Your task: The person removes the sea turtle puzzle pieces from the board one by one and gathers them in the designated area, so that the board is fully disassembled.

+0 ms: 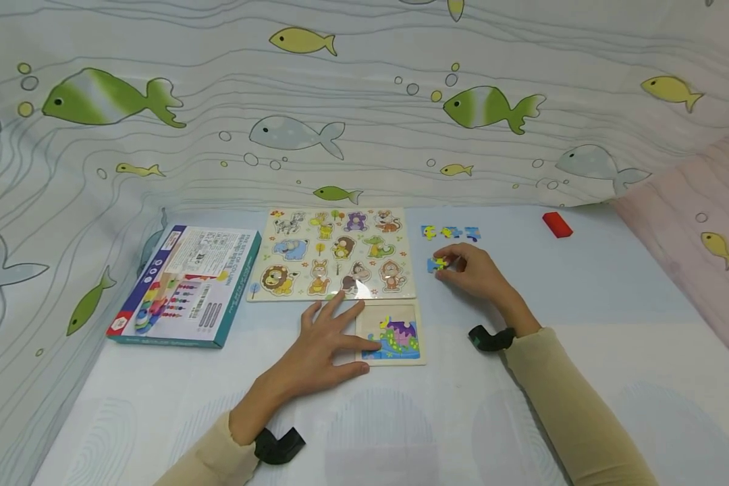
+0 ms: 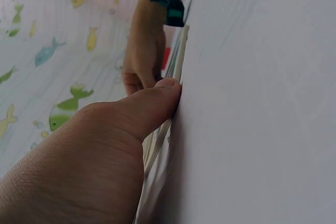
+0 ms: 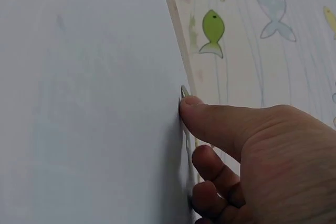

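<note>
A rectangular board of cartoon animals [image 1: 360, 255] is lying behind a small square wooden tray [image 1: 422, 344], whose left side a spread-fingered left hand [image 1: 325, 349] is touching, a right hand [image 1: 475, 273] is curling right of the tray, a part-assembled purple-and-green jigsaw [image 1: 401, 337] is lying inside, and that right hand is pinching a small blue-and-yellow jigsaw piece [image 1: 433, 264].

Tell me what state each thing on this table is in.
Framed puzzle, partly filled
Loose pieces, lying in a row
Animal board, lying flat
Box, lying flat, visible sides closed
Red block, lying apart
Left hand, spread
Right hand, pinching a puzzle piece
</note>
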The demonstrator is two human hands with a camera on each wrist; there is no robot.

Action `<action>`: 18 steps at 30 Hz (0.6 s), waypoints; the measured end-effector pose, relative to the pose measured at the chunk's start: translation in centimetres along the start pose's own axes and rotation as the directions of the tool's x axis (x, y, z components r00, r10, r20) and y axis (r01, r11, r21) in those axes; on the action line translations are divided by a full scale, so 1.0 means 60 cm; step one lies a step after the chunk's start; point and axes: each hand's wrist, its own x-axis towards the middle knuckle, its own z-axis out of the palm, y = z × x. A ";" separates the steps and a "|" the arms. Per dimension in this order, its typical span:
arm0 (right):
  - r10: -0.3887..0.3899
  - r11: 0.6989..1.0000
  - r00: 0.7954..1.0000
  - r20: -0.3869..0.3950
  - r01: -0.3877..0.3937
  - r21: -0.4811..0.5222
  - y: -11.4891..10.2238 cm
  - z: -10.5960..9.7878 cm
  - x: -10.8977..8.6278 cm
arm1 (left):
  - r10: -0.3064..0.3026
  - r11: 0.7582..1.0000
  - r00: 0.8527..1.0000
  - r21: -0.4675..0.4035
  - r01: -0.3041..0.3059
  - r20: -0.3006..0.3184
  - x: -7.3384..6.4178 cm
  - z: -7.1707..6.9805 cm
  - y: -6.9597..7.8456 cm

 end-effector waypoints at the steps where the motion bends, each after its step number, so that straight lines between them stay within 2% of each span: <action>1: 0.002 1.000 1.000 0.000 -0.002 -0.001 0.001 0.000 0.001 | -0.001 1.000 1.000 0.001 0.001 0.001 0.000 0.000 0.000; 12: 0.042 0.997 0.998 0.037 -0.039 -0.064 0.005 -0.004 0.039 | -0.018 1.000 1.000 -0.021 0.018 0.011 -0.003 0.002 -0.002; 18: 0.082 0.995 0.994 0.067 -0.078 -0.058 0.007 -0.010 0.049 | -0.023 1.000 1.000 -0.018 0.023 0.019 -0.002 0.000 -0.001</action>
